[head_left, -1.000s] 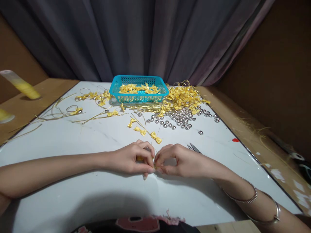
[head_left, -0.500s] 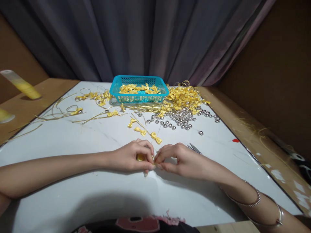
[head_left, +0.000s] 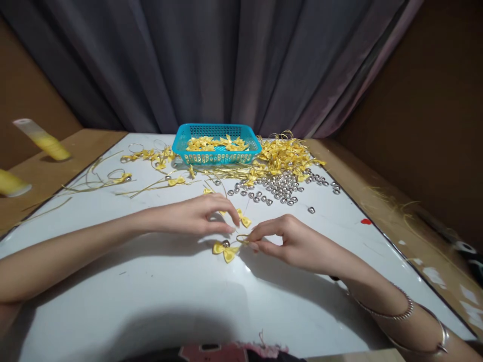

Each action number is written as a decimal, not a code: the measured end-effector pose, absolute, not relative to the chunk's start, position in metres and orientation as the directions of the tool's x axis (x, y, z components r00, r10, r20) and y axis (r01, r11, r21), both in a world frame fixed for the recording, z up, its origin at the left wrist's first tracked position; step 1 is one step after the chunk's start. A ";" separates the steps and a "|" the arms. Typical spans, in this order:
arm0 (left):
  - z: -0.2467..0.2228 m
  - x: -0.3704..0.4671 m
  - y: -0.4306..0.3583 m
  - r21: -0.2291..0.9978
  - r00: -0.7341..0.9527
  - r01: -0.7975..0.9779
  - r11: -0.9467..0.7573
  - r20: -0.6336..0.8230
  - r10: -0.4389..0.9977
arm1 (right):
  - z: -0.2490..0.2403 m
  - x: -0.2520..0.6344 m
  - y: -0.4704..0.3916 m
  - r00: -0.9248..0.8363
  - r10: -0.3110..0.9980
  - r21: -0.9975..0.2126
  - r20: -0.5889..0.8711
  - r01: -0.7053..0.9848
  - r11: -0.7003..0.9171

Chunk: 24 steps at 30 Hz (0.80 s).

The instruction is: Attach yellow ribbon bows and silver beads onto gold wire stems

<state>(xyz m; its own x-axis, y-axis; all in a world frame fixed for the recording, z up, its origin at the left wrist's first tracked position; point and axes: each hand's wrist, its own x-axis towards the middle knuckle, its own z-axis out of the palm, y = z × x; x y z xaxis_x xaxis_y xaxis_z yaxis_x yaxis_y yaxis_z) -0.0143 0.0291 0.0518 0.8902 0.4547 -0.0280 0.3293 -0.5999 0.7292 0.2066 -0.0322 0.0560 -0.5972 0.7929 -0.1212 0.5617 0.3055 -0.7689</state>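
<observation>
My right hand (head_left: 281, 239) pinches a small loop of gold cord (head_left: 242, 238) between thumb and fingertips. Just left of the loop, a yellow satin bow (head_left: 226, 252) with a silver bead (head_left: 225, 243) on it hangs or rests by the white tabletop; its link to the cord is too small to make out. My left hand (head_left: 211, 213) is above that bow, thumb and fingers apart, with nothing visible between them. Its fingertips are near another yellow bow (head_left: 245, 220) on the table, and it partly covers more bows behind it.
A blue basket (head_left: 217, 158) of yellow bows stands at the back. Right of it lie a heap of bows (head_left: 285, 153) and scattered silver beads (head_left: 283, 186). Gold cords (head_left: 141, 189) spread leftward. Yellow ribbon rolls (head_left: 53, 147) are at far left.
My left hand has let go, moved up and away, and opened, uncovering the bow with the bead. My right hand has shifted slightly right with the cord loop. The scissors are now hidden.
</observation>
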 end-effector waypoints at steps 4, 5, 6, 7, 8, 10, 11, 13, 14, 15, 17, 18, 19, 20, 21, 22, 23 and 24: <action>0.048 -0.010 0.027 0.699 0.936 0.343 -0.628 -0.202 0.287 | 0.063 0.213 -0.030 -0.608 0.781 -0.781 -0.147 0.555 0.285; 0.047 -0.007 0.024 0.684 0.933 0.355 -0.637 -0.220 0.285 | 0.065 0.215 -0.029 -0.613 0.774 -0.782 -0.162 0.557 0.278; 0.045 -0.005 0.022 0.665 0.928 0.370 -0.649 -0.237 0.286 | 0.067 0.217 -0.028 -0.622 0.762 -0.783 -0.180 0.559 0.271; 0.044 -0.002 0.019 0.645 0.921 0.389 -0.658 -0.262 0.288 | 0.069 0.219 -0.028 -0.635 0.746 -0.784 -0.201 0.561 0.266; 0.044 0.000 0.018 0.630 0.914 0.407 -0.661 -0.288 0.287 | 0.071 0.221 -0.027 -0.653 0.724 -0.787 -0.223 0.558 0.262; 0.044 0.002 0.018 0.631 0.901 0.433 -0.643 -0.334 0.278 | 0.074 0.223 -0.026 -0.699 0.663 -0.798 -0.267 0.546 0.255; 0.043 0.003 0.020 0.655 0.897 0.440 -0.615 -0.347 0.272 | 0.074 0.224 -0.026 -0.723 0.627 -0.807 -0.289 0.537 0.247; 0.042 0.003 0.026 0.736 0.895 0.445 -0.511 -0.349 0.277 | 0.072 0.224 -0.026 -0.767 0.554 -0.829 -0.323 0.512 0.226; 0.041 0.003 0.029 0.785 0.892 0.444 -0.432 -0.343 0.295 | 0.070 0.224 -0.027 -0.786 0.521 -0.840 -0.332 0.498 0.215; 0.039 0.003 0.033 0.833 0.886 0.437 -0.339 -0.334 0.321 | 0.067 0.223 -0.027 -0.802 0.498 -0.850 -0.330 0.482 0.212; 0.035 0.004 0.037 0.911 0.865 0.389 -0.135 -0.311 0.393 | 0.063 0.220 -0.027 -0.827 0.484 -0.863 -0.286 0.442 0.246; 0.033 0.004 0.038 0.938 0.853 0.346 -0.030 -0.301 0.427 | 0.061 0.218 -0.028 -0.835 0.491 -0.860 -0.248 0.423 0.285; 0.031 0.004 0.038 0.953 0.842 0.292 0.077 -0.295 0.452 | 0.060 0.216 -0.028 -0.840 0.502 -0.851 -0.205 0.406 0.332; 0.029 0.005 0.037 0.954 0.834 0.234 0.185 -0.295 0.467 | 0.060 0.215 -0.029 -0.843 0.513 -0.837 -0.160 0.391 0.382; 0.027 0.005 0.035 0.940 0.828 0.177 0.291 -0.302 0.472 | 0.061 0.213 -0.030 -0.846 0.520 -0.822 -0.120 0.378 0.426; 0.024 0.006 0.033 0.913 0.827 0.122 0.389 -0.310 0.468 | 0.061 0.212 -0.032 -0.848 0.524 -0.809 -0.086 0.366 0.459; 0.022 0.006 0.030 0.878 0.830 0.079 0.473 -0.321 0.457 | 0.063 0.210 -0.033 -0.850 0.523 -0.803 -0.057 0.351 0.482; 0.019 0.007 0.028 0.841 0.834 0.048 0.539 -0.331 0.442 | 0.064 0.209 -0.034 -0.853 0.521 -0.801 -0.034 0.335 0.496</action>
